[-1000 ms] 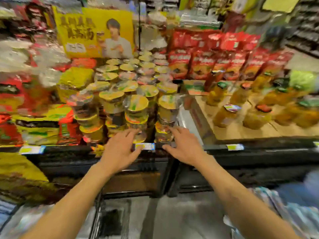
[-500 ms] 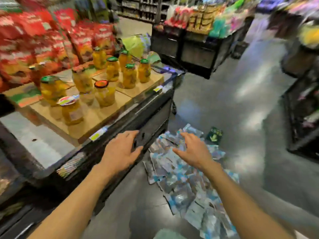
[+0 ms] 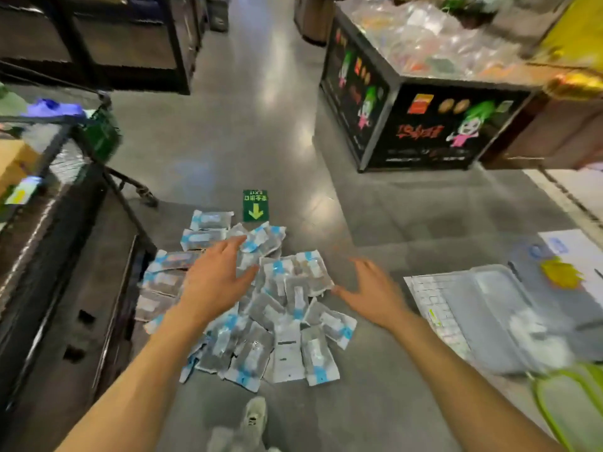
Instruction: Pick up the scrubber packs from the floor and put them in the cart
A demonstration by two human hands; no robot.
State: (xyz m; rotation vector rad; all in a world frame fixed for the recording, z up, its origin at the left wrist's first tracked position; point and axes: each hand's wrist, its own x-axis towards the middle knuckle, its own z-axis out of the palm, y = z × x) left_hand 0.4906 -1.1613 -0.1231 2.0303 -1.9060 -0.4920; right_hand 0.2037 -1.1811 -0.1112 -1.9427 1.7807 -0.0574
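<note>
Several grey scrubber packs with white and blue labels (image 3: 287, 308) lie in a loose heap on the grey floor, straight ahead of me. My left hand (image 3: 217, 278) hovers over the left part of the heap, fingers spread, holding nothing. My right hand (image 3: 372, 291) is stretched out just right of the heap, also spread and empty. A cart (image 3: 98, 125) with a dark frame and green basket stands at the far left, behind the display counter.
A dark display counter (image 3: 49, 249) runs along the left. A green exit sticker (image 3: 255, 205) is on the floor beyond the heap. A black display bin (image 3: 417, 125) stands at back right. A clear plastic case (image 3: 496, 314) lies on the floor at right. My shoe (image 3: 253, 419) is below.
My view has swung right, from the shelf of cups and jars down to the aisle floor. The heap now lies centred under my outstretched hands, which stay empty.
</note>
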